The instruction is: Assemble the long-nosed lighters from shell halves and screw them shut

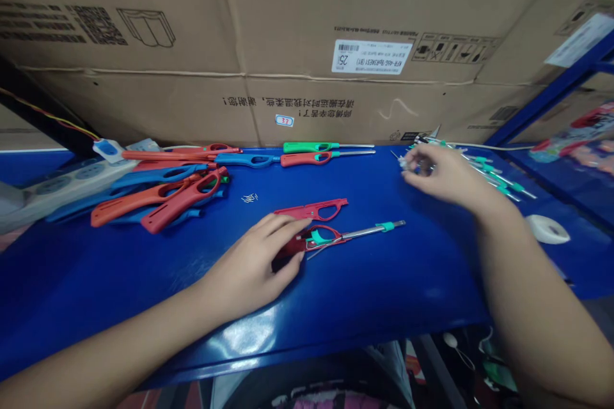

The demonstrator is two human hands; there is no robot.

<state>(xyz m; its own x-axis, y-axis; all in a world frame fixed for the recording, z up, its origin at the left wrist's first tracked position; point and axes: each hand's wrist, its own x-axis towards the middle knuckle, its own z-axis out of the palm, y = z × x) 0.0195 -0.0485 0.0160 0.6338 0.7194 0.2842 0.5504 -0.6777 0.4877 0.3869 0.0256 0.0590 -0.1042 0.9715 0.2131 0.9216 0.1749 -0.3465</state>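
My left hand (261, 262) is wrapped round the handle of an open red lighter (330, 234) on the blue table. Its metal tube, with a green clip near the tip, points right, and a thin wire hangs beside it. Just behind lies a separate red handle half (319, 209), near my left fingers. At the right, my right hand (436, 172) pinches a small whitish part (403, 161). It is beside a pile of metal tubes with green pieces (499, 177), which it partly hides.
Red, orange and blue lighter handles (165, 195) are heaped at the left by a power strip (81, 182). A green lighter (309, 147) and another red one (307, 158) lie before a cardboard box (288, 89). A white oval object (547, 229) sits at the right.
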